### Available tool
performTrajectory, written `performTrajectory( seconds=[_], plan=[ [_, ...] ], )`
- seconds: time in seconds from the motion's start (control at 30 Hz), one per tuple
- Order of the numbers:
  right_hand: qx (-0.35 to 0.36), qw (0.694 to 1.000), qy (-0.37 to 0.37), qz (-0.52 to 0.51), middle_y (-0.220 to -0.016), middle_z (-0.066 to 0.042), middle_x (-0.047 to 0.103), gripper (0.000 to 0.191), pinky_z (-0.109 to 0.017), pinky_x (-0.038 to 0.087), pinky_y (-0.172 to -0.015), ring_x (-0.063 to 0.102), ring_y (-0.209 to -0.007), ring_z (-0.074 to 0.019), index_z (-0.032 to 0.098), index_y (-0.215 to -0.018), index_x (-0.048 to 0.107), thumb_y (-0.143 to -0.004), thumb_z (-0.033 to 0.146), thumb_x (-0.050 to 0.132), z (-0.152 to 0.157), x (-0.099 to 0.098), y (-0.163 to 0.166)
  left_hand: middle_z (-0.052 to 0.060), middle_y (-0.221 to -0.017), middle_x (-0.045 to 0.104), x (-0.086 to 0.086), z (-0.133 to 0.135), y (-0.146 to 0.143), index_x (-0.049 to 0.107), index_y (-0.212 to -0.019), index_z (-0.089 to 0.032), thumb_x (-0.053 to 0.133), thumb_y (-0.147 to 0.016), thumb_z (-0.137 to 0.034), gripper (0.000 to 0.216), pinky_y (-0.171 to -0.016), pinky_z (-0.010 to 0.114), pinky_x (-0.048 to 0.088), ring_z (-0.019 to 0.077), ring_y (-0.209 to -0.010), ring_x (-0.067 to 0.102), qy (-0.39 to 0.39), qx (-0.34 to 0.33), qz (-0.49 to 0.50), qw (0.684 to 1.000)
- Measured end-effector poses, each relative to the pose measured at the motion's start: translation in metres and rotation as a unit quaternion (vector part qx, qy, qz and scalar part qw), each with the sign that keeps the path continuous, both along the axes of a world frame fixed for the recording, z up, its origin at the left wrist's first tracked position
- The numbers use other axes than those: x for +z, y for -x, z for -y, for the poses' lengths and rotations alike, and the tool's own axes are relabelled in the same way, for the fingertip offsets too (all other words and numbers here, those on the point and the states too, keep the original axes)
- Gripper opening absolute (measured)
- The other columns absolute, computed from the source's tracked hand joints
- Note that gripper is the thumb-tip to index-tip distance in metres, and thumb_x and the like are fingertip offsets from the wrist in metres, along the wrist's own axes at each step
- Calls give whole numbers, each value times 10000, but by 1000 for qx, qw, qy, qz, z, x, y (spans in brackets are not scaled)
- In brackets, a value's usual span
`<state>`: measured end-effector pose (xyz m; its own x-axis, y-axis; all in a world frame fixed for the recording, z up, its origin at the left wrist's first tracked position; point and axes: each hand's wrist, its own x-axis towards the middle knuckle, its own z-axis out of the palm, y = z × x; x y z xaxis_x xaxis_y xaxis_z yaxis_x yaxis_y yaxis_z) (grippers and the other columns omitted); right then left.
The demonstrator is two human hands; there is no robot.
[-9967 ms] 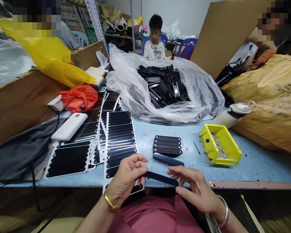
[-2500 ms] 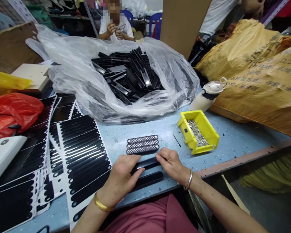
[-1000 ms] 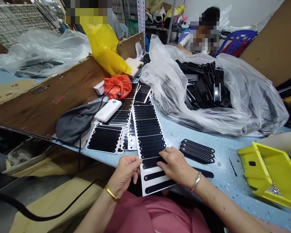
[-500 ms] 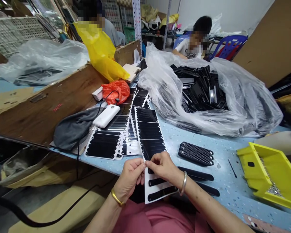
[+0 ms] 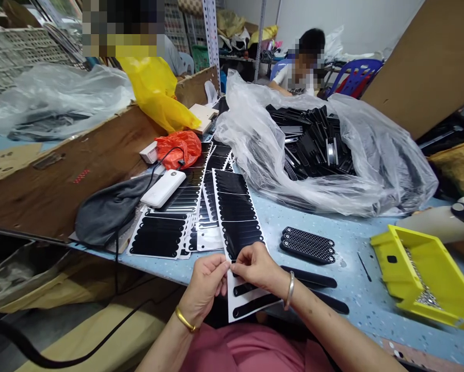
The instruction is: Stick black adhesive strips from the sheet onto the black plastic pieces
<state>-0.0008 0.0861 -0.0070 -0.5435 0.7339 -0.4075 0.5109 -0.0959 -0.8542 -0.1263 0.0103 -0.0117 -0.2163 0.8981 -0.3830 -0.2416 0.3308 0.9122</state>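
My left hand [image 5: 205, 280] and my right hand [image 5: 256, 265] meet at the left edge of a white backing sheet [image 5: 239, 227] of black oblong stickers, near the blue table's front edge. Both pinch with thumb and fingertips at one black sticker on the sheet. Just right of my right wrist lie two long black plastic strips [image 5: 313, 279] on the table. Behind them sit three black mesh grille pieces [image 5: 307, 244] side by side.
More sticker sheets [image 5: 160, 237] lie to the left, with a white power bank [image 5: 162, 188], grey cloth [image 5: 108, 209] and red bag [image 5: 176, 148]. A clear bag of black parts [image 5: 317, 150] fills the back. A yellow bin of screws [image 5: 421, 274] stands right. Other people sit beyond.
My right hand went from lying flat on the sticker sheet to pinching at its left edge beside my left hand. The view shifted slightly; the strips stay on the table.
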Motion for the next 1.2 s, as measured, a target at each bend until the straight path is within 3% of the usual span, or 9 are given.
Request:
performTrajectory(
  seconds=[0.37,0.53,0.63,0.73,0.83,0.9,1.0,1.07,1.2],
  plan=[
    [-65,973,194,-102,-464,21,585,82,-193,424,-409,552,-420,-104,143,-572,610,-616,212,612,-2,-6,-1,-47,-398,470,1,-2,-1,559,-556,-146,703,-692,-444,358,-328,156,232,46,-306,383,-1,-13,12,1000],
    [-57,975,191,-102,-525,5,616,89,-191,432,-427,569,-448,-101,132,-616,630,-665,191,585,1,-6,1,-40,-424,491,-3,-2,2,567,-556,-146,700,-701,-427,344,-322,155,234,47,-322,383,-4,-12,9,1000],
    [-17,991,90,-98,-586,-19,645,167,-218,439,-474,578,-495,-115,136,-669,663,-756,219,547,-6,3,-11,-38,-429,505,-6,0,18,575,-549,-143,721,-681,-397,322,-317,158,256,55,-328,397,5,17,-23,1000],
    [-35,990,-132,-47,-684,-56,692,196,-268,466,-580,617,-606,-155,139,-762,706,-797,193,520,-20,16,-34,-37,-457,545,-6,3,39,608,-576,-131,777,-622,-351,281,-357,152,330,64,-373,456,12,110,-42,993],
    [-48,968,-244,29,-717,-76,708,201,-305,470,-647,625,-664,-184,132,-795,716,-782,152,516,-30,21,-54,-22,-561,632,-1,5,52,651,-701,-135,804,-617,-292,235,-450,179,450,100,-469,561,26,169,55,984],
    [-41,977,-206,39,-688,-74,700,194,-297,470,-606,617,-633,-182,124,-805,708,-779,161,520,-31,19,-57,-9,-608,661,4,5,52,659,-764,-138,791,-630,-212,202,-478,204,490,126,-504,605,40,185,127,974],
    [-75,996,-43,-22,-740,-84,700,252,-265,474,-492,649,-647,-198,103,-952,675,-777,229,543,-22,14,-48,12,-649,683,10,3,48,667,-826,-129,722,-650,-97,188,-480,214,512,150,-536,642,53,216,177,959],
    [-108,989,55,-83,-799,-92,697,313,-248,469,-435,669,-679,-212,102,-990,649,-761,303,577,-15,12,-40,15,-659,688,11,2,45,666,-834,-130,692,-664,-76,180,-492,216,521,153,-549,652,49,230,186,954],
    [-95,964,166,-186,-644,-48,655,318,-231,451,-417,614,-533,-156,125,-707,630,-725,443,632,-5,13,-29,4,-672,688,7,3,44,654,-826,-149,748,-634,-136,214,-520,222,522,152,-559,651,34,208,199,957]
  ],
)
